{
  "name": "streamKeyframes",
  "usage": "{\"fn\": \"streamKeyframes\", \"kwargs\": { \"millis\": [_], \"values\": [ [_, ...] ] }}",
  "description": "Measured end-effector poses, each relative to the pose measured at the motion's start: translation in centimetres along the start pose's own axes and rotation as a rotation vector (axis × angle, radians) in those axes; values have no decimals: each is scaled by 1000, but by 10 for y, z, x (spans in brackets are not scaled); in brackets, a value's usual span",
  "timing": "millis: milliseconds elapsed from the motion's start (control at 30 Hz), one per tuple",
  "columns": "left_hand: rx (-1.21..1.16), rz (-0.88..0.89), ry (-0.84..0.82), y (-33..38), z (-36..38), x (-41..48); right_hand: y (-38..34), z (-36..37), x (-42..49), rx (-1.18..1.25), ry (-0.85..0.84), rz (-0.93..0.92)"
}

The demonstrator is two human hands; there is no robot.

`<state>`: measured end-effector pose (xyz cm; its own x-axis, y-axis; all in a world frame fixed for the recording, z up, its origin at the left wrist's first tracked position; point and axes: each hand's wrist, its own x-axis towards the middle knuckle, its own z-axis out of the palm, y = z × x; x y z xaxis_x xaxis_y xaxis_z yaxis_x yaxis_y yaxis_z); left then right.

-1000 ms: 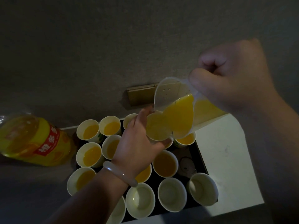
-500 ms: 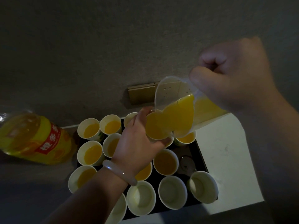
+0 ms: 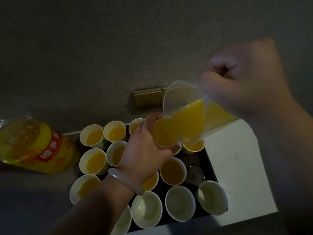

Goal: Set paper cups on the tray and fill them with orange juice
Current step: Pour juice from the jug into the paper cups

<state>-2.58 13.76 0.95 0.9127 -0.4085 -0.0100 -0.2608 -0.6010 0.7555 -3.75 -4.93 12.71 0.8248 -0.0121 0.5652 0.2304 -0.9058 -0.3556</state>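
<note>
A black tray (image 3: 209, 168) carries several white paper cups. My left hand (image 3: 145, 150) grips one cup (image 3: 165, 134) lifted above the tray, nearly full of orange juice. My right hand (image 3: 243, 78) holds a clear plastic pitcher (image 3: 189, 114) by its handle, tilted so its spout is over the held cup. Cups at the back and left, such as one (image 3: 94, 134), hold juice. Three cups along the front, one of them (image 3: 180, 201), show no juice.
A large orange juice bottle (image 3: 33, 146) with a red label lies on its side left of the tray. A white countertop (image 3: 237, 167) extends to the right. A gold wall plate (image 3: 147, 99) sits on the grey wall behind.
The juice level in the held cup has risen as the pitcher keeps pouring. Both hands stay almost in place.
</note>
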Motion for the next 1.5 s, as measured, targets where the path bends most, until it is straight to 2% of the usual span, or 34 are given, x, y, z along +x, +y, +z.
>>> {"fn": "streamKeyframes", "kwargs": {
  "millis": [933,1267,1500],
  "values": [
    [-33,36,43,2,7,5,3,-5,1,6,6,-30],
    [-17,32,32,5,8,4,7,-8,-2,-27,2,8],
    [-44,41,36,8,9,1,16,-12,-8,47,18,158]
  ]
}}
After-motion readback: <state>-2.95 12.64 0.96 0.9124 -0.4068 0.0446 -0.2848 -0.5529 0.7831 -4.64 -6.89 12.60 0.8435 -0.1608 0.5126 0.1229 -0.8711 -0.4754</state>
